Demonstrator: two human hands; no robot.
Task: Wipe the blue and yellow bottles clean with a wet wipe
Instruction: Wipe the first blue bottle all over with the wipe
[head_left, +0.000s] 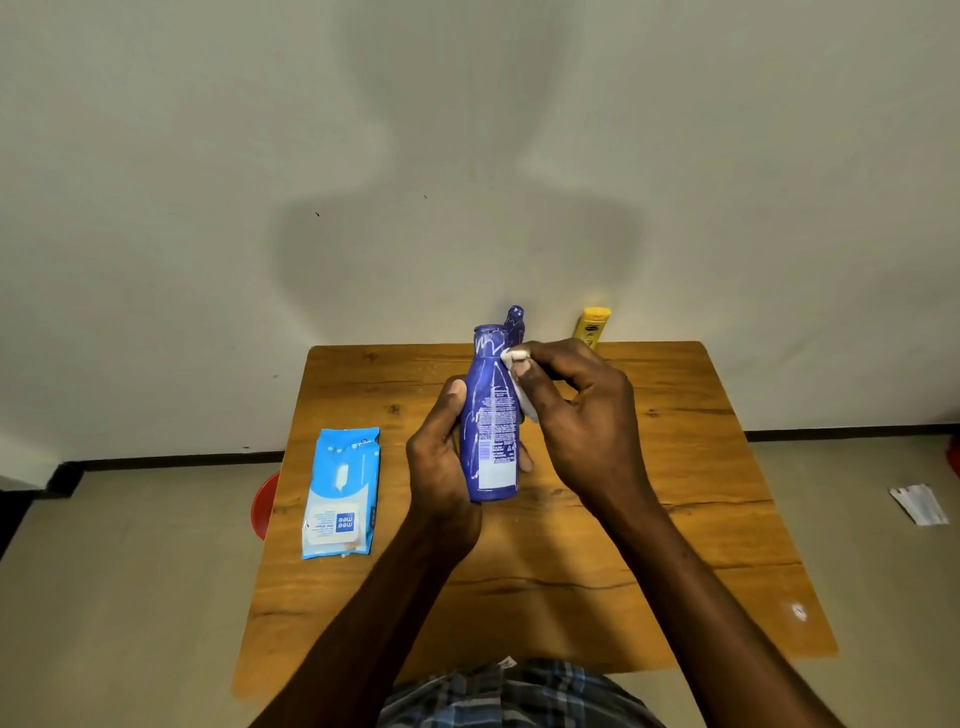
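My left hand (441, 467) grips a blue bottle (491, 415) upright above the middle of the wooden table (675, 519); white streaks mark its side. My right hand (576, 415) pinches a white wet wipe (519, 379) against the bottle's upper right side, near the neck. A second, smaller blue bottle (515, 322) stands behind it at the table's far edge, partly hidden. A yellow bottle (592, 327) stands upright at the far edge, to the right.
A light blue pack of wet wipes (343, 493) lies flat on the table's left part. A red round object (265, 504) shows below the table's left edge. A white scrap of paper (919, 501) lies on the floor at the right. A wall rises behind the table.
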